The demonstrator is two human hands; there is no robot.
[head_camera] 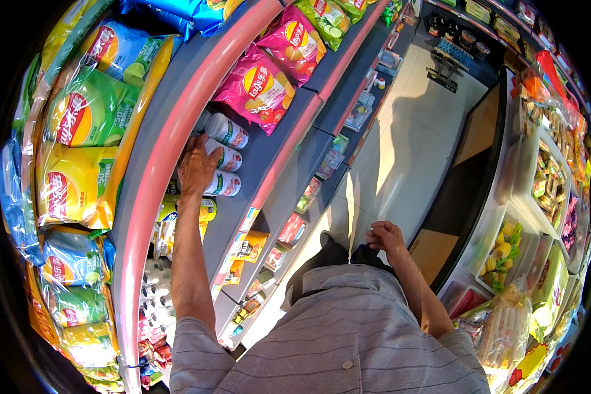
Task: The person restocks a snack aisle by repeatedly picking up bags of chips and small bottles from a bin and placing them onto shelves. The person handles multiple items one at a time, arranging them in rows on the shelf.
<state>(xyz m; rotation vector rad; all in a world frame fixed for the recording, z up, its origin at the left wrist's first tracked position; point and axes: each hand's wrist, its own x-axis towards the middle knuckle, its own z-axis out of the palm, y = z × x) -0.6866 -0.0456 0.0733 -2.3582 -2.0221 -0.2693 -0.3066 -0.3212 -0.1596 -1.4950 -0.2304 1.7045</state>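
Note:
My left hand (197,166) reaches onto a grey shelf at the left. Its fingers lie on the back ends of white canisters with pink pictures; one canister (223,153) is under the fingertips, another (223,183) lies just below, and a third (228,131) just above. Whether the fingers close round any of them is not plain. Pink Lay's chip bags (257,90) stand above the canisters on the same shelf. My right hand (385,237) hangs over the aisle near my waist, its fingers loosely curled, away from any goods; its palm side is hidden.
Large Lay's bags (81,115) fill the upper shelf at the far left, behind a pink shelf rail (177,106). Lower shelves hold small packets (291,230). At the right stand clear plastic bins (507,251) of wrapped sweets. Tiled floor (413,123) runs between, with a small rack (448,64) beyond.

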